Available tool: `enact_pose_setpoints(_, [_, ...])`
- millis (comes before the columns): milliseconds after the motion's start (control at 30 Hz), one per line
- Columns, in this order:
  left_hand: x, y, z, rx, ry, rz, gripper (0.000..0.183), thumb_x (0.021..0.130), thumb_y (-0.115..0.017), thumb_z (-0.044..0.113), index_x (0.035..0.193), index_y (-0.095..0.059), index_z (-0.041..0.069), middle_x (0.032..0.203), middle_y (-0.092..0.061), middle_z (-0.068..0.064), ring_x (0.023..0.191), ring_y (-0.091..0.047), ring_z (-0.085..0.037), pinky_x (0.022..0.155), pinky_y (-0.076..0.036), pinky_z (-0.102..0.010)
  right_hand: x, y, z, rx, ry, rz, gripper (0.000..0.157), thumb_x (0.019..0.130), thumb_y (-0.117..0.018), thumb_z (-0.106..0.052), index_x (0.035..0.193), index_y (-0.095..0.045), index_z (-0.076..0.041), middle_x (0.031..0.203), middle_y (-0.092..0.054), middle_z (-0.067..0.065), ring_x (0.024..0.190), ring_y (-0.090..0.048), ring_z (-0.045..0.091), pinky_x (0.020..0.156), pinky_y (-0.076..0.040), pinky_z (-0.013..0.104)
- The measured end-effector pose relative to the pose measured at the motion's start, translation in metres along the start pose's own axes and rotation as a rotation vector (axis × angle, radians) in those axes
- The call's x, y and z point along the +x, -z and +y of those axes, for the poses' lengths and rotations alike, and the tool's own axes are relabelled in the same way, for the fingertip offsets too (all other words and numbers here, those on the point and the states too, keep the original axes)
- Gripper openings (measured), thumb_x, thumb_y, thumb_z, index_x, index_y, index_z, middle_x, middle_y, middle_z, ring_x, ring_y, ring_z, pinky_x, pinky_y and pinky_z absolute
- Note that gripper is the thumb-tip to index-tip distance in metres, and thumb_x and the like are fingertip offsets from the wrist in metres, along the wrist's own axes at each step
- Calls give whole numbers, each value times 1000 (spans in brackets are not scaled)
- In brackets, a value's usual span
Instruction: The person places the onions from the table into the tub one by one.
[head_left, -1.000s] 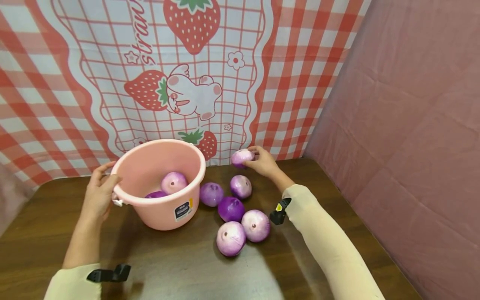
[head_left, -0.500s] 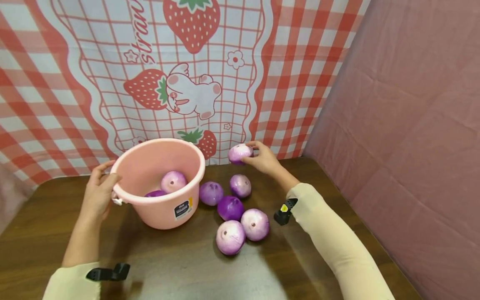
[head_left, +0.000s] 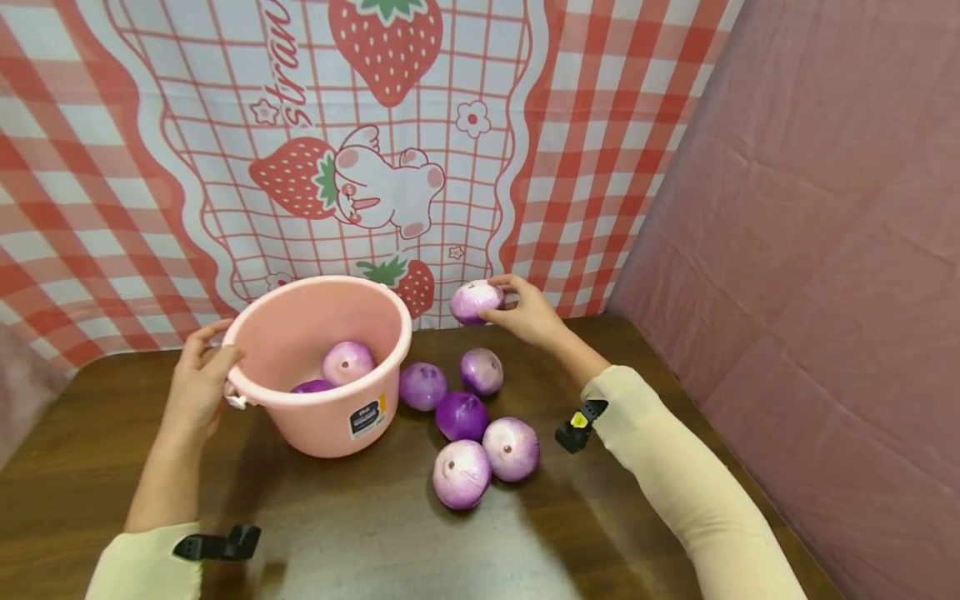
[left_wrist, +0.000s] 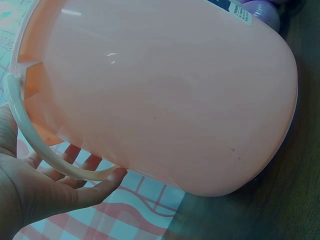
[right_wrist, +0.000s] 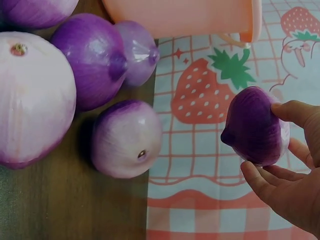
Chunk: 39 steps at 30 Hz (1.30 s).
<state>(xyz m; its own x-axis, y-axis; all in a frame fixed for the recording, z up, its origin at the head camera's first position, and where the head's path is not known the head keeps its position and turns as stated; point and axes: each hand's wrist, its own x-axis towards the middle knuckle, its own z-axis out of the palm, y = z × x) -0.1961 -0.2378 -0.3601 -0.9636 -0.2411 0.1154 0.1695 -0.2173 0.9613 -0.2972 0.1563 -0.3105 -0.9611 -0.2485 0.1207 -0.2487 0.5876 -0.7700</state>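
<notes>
A pink bucket (head_left: 330, 429) stands tilted a little toward me on the left of the table, with two purple onions inside, one of them a pale onion (head_left: 348, 363). My left hand (head_left: 197, 379) grips its left rim, thumb over the edge; in the left wrist view the fingers reach behind the white handle (left_wrist: 47, 150). With thumb and fingers my right hand (head_left: 528, 312) holds a purple onion (head_left: 474, 302) above the table's back edge. The right wrist view shows this onion (right_wrist: 254, 127) in the fingers, in front of the cloth.
Right of the bucket several onions lie in a cluster on the wooden table (head_left: 360, 525), including a dark purple onion (head_left: 461, 416) and a pale onion (head_left: 462, 474) nearest me. A strawberry-print cloth (head_left: 480, 192) hangs behind; a pink cloth (head_left: 810, 250) hangs at the right.
My right hand has lifted the onion higher and shifted it slightly left, away from the table. The left hand, the bucket and the other onions stay where they were.
</notes>
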Motion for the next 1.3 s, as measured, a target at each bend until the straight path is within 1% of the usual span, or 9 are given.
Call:
enact_pose_setpoints(233, [0, 0, 1, 1, 5, 6, 31, 91, -49, 1, 108, -49, 27, 74, -58, 9, 51, -55, -2, 42, -46, -13, -4, 2, -11, 19, 22, -11, 53, 82, -72, -24, 129, -49, -11, 130, -52, 15, 116, -56, 28, 88, -55, 37])
enact_pose_setpoints(400, [0, -1, 1, 5, 5, 7, 31, 91, -49, 1, 108, -49, 27, 74, -58, 9, 51, -55, -1, 42, -46, -13, -6, 6, -18, 66, 31, -21, 55, 82, -72, -21, 130, -49, -10, 127, -53, 16, 110, -60, 29, 77, -58, 32])
enact_pose_setpoints(500, [-1, -1, 1, 3, 0, 5, 31, 91, -49, 1, 108, -49, 27, 74, -58, 9, 51, -55, -1, 42, -45, -13, -8, 9, -23, 67, 37, -16, 55, 81, -73, -20, 130, -49, -10, 126, -53, 16, 109, -60, 29, 72, -57, 30])
enact_pose_setpoints(800, [-3, -1, 0, 5, -14, -3, 31, 90, -48, 1, 108, -49, 26, 74, -59, 9, 52, -55, -1, 43, -46, -13, -14, 15, -33, 30, 62, -19, 54, 81, -73, -23, 129, -49, -13, 128, -52, 13, 115, -57, 28, 75, -58, 32])
enact_pose_setpoints(1033, [-3, -1, 0, -2, -11, -10, 31, 89, -48, 1, 108, -49, 26, 74, -59, 8, 51, -55, -1, 42, -46, -14, -19, 18, -42, 25, 64, -40, 55, 82, -72, -27, 130, -48, -17, 132, -49, 11, 113, -58, 28, 75, -59, 35])
enact_pose_setpoints(1300, [-3, 0, 0, -17, -9, -14, 31, 89, -48, 1, 109, -48, 25, 73, -59, 7, 49, -55, -2, 40, -45, -14, -22, 22, -53, -17, 96, -26, 56, 81, -73, -29, 130, -49, -18, 132, -52, 8, 111, -59, 26, 76, -57, 33])
